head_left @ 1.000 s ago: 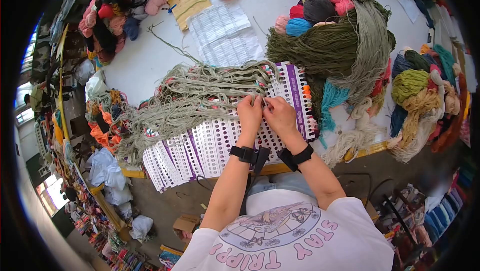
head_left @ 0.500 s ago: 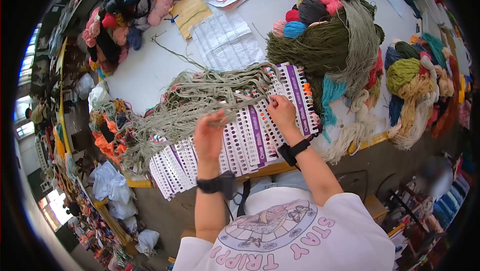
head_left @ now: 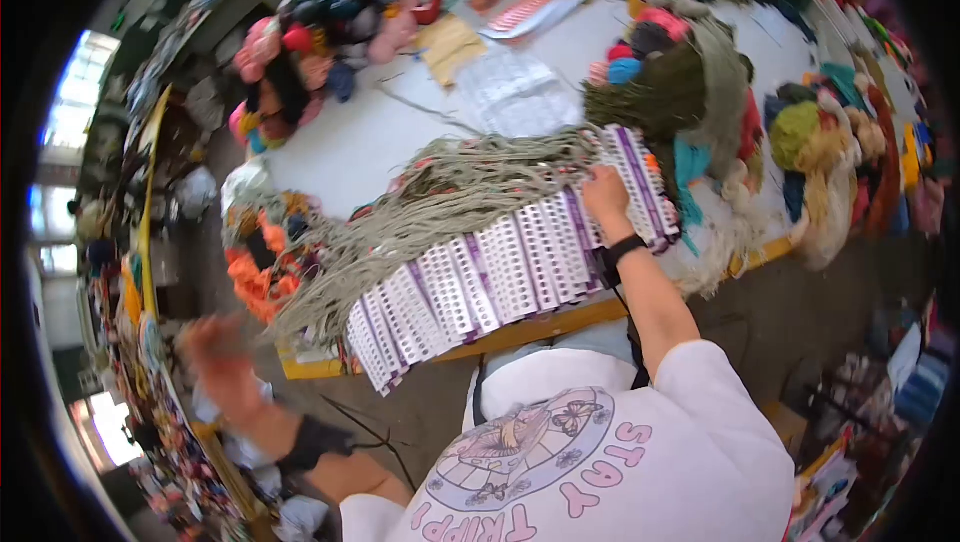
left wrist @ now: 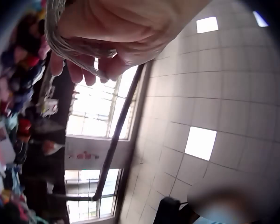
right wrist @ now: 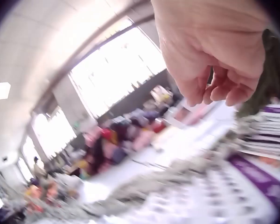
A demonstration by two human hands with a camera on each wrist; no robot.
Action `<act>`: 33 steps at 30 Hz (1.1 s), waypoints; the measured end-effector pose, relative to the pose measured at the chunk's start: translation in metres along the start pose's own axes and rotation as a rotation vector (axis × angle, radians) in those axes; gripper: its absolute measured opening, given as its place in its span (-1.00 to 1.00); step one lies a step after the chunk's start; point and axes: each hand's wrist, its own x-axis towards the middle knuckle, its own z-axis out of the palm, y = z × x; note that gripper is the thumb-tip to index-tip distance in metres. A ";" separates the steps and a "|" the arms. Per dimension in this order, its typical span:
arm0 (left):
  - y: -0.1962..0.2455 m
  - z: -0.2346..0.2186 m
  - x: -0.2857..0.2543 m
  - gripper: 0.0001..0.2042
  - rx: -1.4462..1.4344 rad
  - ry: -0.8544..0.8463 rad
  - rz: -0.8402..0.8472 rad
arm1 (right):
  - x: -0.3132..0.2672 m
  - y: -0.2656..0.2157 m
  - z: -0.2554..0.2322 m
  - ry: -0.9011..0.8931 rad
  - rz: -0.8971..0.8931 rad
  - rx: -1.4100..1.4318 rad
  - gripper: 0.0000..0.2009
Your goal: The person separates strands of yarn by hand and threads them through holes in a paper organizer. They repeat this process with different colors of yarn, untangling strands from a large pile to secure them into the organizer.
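White-and-purple punched thread cards [head_left: 480,277] lie overlapped in a row along the front table edge, with long grey-green threads [head_left: 470,177] hanging from their holes and spread leftward. My right hand [head_left: 606,200] is at the upper edge of the right-hand cards, its thumb and fingers pinched together in the right wrist view; what lies between the fingertips is hidden. Far out to the left, beyond the table's front corner, my left hand [head_left: 225,367] is blurred. In the left wrist view, strands of grey-green thread [left wrist: 55,28] loop round it and run between its curled fingers.
Bundles of coloured yarn [head_left: 300,42] sit at the back left, with an olive hank [head_left: 655,97] at the back right. A printed sheet [head_left: 520,92] lies behind the cards. Orange yarn [head_left: 262,277] and plastic bags [head_left: 245,182] are by the left edge.
My left hand has left the cards and swung far out to the left, thread in it. My right hand stays at the cards' upper edge. The head view has shifted.
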 end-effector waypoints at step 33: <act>-0.089 0.043 -0.064 -0.85 -0.426 -0.560 -0.647 | -0.175 -0.250 -0.141 -0.541 -0.258 1.258 -0.88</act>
